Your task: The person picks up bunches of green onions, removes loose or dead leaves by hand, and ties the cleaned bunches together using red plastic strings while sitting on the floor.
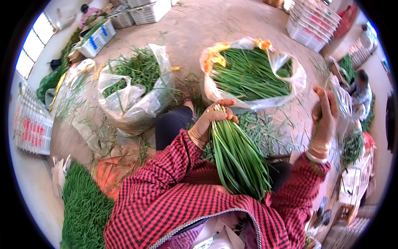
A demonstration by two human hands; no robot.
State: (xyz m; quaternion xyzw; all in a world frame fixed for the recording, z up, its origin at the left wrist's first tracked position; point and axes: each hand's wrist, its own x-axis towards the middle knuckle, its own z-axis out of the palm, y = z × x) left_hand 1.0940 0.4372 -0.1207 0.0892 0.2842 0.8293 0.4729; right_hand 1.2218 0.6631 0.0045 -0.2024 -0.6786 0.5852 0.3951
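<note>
My left hand, in a thin glove with the fingertips bare, grips a bundle of garlic chives around its pale stem ends. The long green leaves hang down across my lap toward the right. Raised off to the right is my right hand, also gloved, its fingers bent and blurred. A thin strand seems to show at its fingertips, but I cannot tell whether it is held. Beyond my left hand stands an open plastic bag filled with neatly laid chives.
A second plastic bag holds loose greens at the left. Leaf scraps litter the floor. A green heap lies at lower left. Stacked white crates stand at the back right. Two other people sit at the room's sides.
</note>
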